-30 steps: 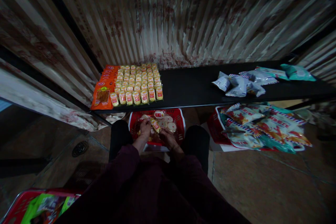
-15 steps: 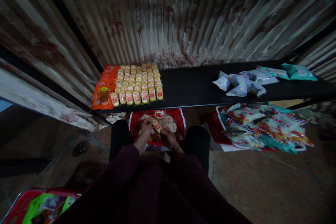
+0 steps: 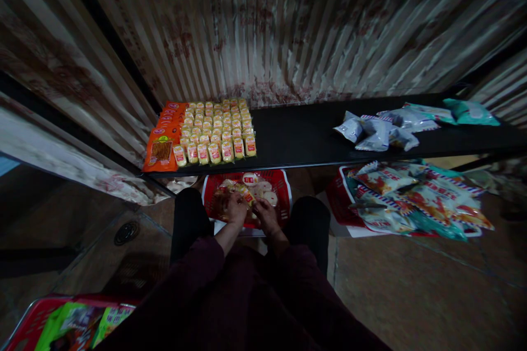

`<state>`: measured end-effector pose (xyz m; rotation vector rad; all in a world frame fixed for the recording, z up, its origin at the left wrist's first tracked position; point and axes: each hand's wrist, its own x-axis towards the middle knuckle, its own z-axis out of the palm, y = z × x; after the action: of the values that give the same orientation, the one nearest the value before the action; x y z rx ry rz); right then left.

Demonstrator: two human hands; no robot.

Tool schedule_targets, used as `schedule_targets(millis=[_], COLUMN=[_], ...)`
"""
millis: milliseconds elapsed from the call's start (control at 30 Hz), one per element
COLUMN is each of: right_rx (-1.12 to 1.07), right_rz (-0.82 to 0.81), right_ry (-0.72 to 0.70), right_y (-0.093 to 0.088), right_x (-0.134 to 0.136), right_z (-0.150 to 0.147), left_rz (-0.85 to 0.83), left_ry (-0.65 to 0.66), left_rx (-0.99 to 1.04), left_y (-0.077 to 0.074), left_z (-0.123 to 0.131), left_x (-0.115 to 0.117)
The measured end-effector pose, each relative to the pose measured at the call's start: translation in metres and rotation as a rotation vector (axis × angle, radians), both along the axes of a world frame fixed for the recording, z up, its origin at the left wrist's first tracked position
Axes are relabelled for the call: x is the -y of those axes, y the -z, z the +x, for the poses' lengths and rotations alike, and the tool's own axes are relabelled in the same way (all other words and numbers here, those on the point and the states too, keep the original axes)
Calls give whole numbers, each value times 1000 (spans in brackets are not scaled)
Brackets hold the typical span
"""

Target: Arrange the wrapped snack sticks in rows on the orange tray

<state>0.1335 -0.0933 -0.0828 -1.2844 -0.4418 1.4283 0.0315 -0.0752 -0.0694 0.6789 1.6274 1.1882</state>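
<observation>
Between my knees is a red basket (image 3: 284,186) with a pale rim. It holds several round, pale wrapped snacks. Just over it, a small yellow wrapped snack packet (image 3: 247,195) with a red label is pinched between my two hands. My left hand (image 3: 237,209) has its fingers curled at the packet's left and lower side. On the packet's right side, my right hand (image 3: 265,215) grips with bent fingers. The fingertips are small and dim, and partly hide the packet.
A black shelf (image 3: 294,134) runs across in front. On it stand rows of yellow wrapped snacks (image 3: 216,134), orange packets (image 3: 162,142) and silver bags (image 3: 374,131). A basket of snack bags (image 3: 415,197) sits right; another red basket (image 3: 31,318) is at lower left.
My left hand has shifted right and down, from the packet's upper left end to its lower left side. My right hand and the packet have moved only slightly.
</observation>
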Motion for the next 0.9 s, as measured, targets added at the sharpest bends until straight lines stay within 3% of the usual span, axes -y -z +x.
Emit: schedule_targets(millis=[100,333,567,900], right_rx=[161,403,393,346], right_rz=[38,193,256,285], right_ry=[-51,-258,-327,-293], right_y=[-5,-12,-12,-19], right_x=[1,5,6,6], right_z=[2,4,1,1], left_rz=[-12,-71,-156,-224], left_ry=[24,-51,-146,-113], left_rx=[17,224,406,552], left_y=[-6,-18,-26,-32], left_z=[4,6,3,-2], left_x=[2,6,8,6])
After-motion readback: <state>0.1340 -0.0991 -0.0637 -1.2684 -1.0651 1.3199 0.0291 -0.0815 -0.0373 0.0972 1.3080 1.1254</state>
